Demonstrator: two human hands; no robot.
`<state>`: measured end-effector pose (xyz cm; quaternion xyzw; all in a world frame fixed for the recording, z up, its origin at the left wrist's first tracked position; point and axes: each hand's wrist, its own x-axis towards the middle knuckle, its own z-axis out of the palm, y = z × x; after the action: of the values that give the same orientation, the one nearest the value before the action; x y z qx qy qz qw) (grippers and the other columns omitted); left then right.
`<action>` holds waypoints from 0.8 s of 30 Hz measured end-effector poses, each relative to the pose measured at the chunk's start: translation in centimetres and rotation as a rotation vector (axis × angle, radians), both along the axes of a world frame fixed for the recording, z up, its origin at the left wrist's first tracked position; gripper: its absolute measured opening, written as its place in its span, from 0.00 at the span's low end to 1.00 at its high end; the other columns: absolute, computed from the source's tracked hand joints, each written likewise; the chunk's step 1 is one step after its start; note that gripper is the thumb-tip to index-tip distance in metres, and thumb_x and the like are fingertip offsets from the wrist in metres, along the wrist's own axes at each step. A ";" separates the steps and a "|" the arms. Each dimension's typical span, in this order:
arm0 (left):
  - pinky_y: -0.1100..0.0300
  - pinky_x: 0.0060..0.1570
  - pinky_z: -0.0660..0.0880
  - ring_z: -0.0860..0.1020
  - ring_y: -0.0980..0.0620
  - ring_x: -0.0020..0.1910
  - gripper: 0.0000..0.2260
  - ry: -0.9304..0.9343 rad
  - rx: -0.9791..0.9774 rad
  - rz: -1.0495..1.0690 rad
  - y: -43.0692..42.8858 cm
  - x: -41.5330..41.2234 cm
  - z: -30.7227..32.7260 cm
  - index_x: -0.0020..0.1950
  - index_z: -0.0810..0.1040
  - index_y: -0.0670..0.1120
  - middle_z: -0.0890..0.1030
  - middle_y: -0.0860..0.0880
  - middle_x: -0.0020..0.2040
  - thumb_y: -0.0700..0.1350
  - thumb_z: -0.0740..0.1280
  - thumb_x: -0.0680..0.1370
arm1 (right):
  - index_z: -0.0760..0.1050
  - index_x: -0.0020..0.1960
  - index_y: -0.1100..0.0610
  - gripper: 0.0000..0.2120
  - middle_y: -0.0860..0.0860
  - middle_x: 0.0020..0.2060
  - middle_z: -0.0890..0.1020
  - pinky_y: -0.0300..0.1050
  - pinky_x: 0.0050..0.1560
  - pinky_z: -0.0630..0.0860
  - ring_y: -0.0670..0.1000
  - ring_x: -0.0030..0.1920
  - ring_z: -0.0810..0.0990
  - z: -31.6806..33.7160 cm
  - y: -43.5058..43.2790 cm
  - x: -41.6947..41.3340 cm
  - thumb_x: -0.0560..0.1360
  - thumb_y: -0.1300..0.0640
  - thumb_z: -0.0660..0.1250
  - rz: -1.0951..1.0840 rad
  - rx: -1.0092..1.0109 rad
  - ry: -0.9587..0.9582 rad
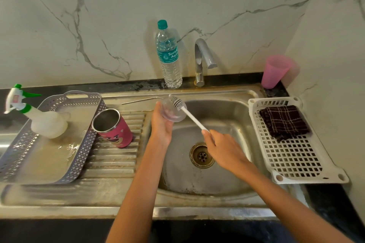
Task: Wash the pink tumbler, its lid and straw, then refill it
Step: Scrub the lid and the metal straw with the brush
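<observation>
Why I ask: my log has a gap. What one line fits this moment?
step: scrubbing lid | left hand: holds lid | right hand: holds brush | tumbler: on drainboard | straw: on sink rim

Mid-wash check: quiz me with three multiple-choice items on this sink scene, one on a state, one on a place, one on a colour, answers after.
1. The pink tumbler is: A lidded; B open, lid off; C upside down.
2. The straw is: A inside the tumbler; B in the left hand; C flat on the sink ledge.
3. The cap of the water bottle is: A red; B teal; C yellow.
Answers: B, the left hand holds the lid apart from it; C, it lies behind the drainboard; B, teal above the clear bottle.
</observation>
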<state>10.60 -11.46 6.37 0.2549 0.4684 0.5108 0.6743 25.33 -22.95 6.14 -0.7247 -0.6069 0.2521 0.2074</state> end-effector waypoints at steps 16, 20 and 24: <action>0.43 0.75 0.58 0.73 0.45 0.69 0.21 0.083 -0.015 0.056 1.3 -0.3 -0.8 0.68 0.74 0.44 0.77 0.43 0.68 0.55 0.53 0.84 | 0.64 0.37 0.51 0.22 0.50 0.29 0.74 0.47 0.36 0.66 0.55 0.32 0.73 0.1 -0.2 0.2 0.82 0.41 0.46 0.063 0.027 -0.092; 0.44 0.72 0.63 0.76 0.46 0.63 0.22 0.223 0.022 -0.055 0.8 1.2 -2.2 0.65 0.75 0.46 0.80 0.42 0.63 0.59 0.56 0.81 | 0.68 0.38 0.53 0.22 0.51 0.31 0.75 0.47 0.37 0.67 0.56 0.36 0.76 0.8 1.8 0.8 0.83 0.42 0.45 -0.006 0.023 -0.101; 0.50 0.69 0.66 0.78 0.47 0.57 0.19 0.130 -0.059 0.005 2.2 1.8 -1.2 0.61 0.74 0.44 0.80 0.43 0.56 0.57 0.55 0.83 | 0.67 0.39 0.51 0.22 0.53 0.32 0.77 0.52 0.39 0.72 0.58 0.36 0.77 0.5 0.6 -0.1 0.82 0.41 0.44 0.012 0.018 -0.089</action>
<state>12.40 -9.21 5.21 0.2663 0.5267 0.4808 0.6484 25.28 -22.33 6.68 -0.7295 -0.6222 0.2153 0.1852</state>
